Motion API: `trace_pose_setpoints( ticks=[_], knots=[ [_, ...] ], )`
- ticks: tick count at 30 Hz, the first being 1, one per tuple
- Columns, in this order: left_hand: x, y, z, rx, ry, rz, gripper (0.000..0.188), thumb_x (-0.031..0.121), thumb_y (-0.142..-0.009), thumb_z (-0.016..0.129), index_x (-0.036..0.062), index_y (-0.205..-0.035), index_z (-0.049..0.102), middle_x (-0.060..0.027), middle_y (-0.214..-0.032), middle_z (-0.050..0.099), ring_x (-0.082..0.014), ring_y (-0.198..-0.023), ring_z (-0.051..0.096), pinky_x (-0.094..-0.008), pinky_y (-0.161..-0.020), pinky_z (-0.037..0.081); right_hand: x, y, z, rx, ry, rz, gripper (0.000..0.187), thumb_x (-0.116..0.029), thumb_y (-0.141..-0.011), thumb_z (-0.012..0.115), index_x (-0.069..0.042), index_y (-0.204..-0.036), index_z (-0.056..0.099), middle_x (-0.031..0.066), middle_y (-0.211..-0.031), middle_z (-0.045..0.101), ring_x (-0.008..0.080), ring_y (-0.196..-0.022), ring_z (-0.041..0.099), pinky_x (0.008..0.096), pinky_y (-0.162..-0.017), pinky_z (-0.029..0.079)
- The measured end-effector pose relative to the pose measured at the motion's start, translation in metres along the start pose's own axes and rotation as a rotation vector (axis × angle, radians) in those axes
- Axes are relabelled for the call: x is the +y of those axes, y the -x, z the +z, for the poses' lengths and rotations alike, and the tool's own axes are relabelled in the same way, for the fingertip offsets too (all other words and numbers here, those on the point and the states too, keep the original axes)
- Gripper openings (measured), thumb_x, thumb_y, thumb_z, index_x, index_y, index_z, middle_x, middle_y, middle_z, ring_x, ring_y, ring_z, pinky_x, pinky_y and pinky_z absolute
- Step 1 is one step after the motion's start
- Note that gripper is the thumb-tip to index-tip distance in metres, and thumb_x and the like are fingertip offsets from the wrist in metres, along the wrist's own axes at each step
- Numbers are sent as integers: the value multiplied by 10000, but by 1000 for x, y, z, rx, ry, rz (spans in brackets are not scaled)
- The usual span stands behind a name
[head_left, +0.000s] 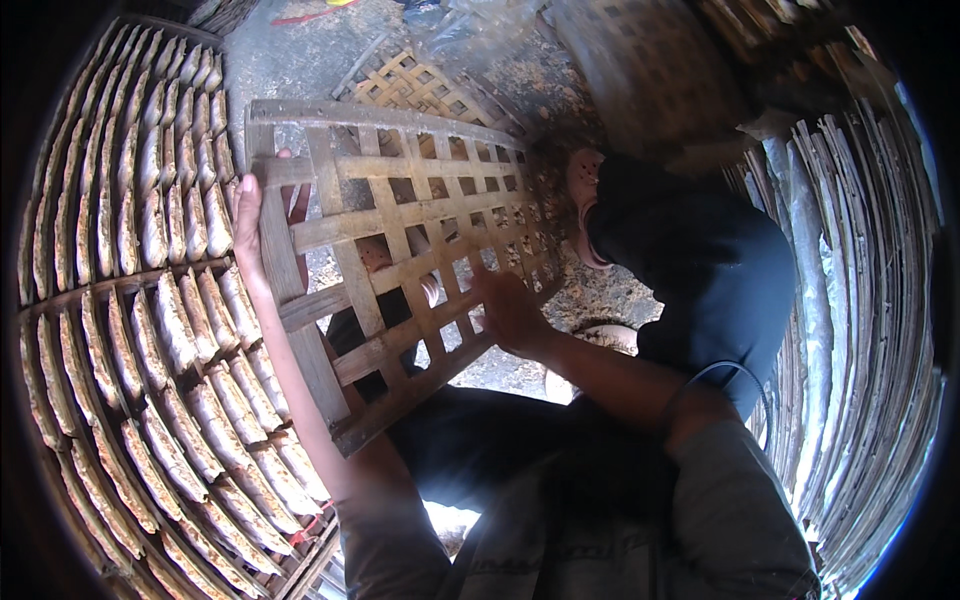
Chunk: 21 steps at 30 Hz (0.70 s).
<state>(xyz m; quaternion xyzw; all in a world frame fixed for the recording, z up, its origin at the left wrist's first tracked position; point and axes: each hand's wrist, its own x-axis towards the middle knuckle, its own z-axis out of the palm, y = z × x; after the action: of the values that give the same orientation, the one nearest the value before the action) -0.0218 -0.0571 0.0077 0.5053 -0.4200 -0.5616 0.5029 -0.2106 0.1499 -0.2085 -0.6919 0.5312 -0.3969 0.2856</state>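
Observation:
Tilted across the space above my lap is a panel of woven bamboo slats (330, 229) with square gaps and a wooden border. My left hand (247, 225) grips its left edge, thumb along the outer strip and some fingers behind the weave. Close to the panel's lower right part, my right hand (512, 308) is curled against the slats, its fingertips partly hidden. Whether something small sits in those fingers does not show. Through the gaps I see bits of the floor and of my legs.
Tall rows of pale, rough-edged pieces on racks (155, 225) stand close on the left. Thin slats or sheets (860, 270) are packed on the right. Another woven panel (420, 88) lies beyond mine. A pinkish clog (584, 185) is on my foot; a round container (605, 340) sits nearby.

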Motion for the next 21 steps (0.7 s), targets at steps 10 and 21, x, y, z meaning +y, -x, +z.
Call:
trace_pose_setpoints(
  ticks=[10, 21],
  knots=[
    [-9, 24, -35, 39, 38, 111, 581, 434, -959, 616, 69, -1386, 466, -176, -1345, 559, -258, -1287, 513, -475, -1154, 331, 88, -59, 25, 318, 47, 275, 411, -261, -982, 516, -110, -1363, 537, 214, -1272, 576, 347, -1116, 605, 426, -931, 481],
    [-16, 19, -52, 16, 177, 68, 380, 398, -991, 569, 172, -1296, 601, -145, -1360, 563, -268, -1315, 496, -515, -1179, 294, 143, -185, 21, 300, -830, 966, 189, -116, -906, 665, -54, -1073, 727, 20, -1011, 712, 111, -885, 628, 315, -785, 516]
  ],
)
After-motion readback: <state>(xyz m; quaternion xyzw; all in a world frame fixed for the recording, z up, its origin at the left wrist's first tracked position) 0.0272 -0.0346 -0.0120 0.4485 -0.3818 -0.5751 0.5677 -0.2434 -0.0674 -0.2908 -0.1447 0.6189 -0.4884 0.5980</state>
